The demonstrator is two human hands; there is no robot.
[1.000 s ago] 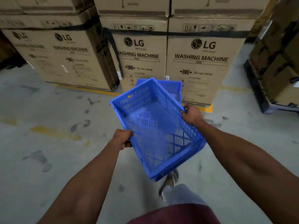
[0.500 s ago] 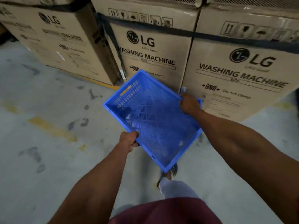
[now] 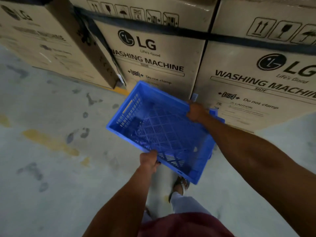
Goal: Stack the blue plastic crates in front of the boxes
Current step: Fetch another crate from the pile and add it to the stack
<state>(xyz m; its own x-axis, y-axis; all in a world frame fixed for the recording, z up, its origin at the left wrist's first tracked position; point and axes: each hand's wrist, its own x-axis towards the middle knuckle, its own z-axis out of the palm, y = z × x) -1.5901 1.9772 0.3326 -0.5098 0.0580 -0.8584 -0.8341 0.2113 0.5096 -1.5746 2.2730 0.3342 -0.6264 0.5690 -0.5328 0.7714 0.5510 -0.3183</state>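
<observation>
blue crate (image 3: 162,132) tilted, held above floor (image 3: 51,168) | left hand (image 3: 148,161) grips near rim | right hand (image 3: 196,112) grips far rim (just before boxes (image 3: 153,57))

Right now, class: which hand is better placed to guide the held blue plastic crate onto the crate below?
Right hand: its grip is on the far rim, beside the lower blue crate.
</observation>
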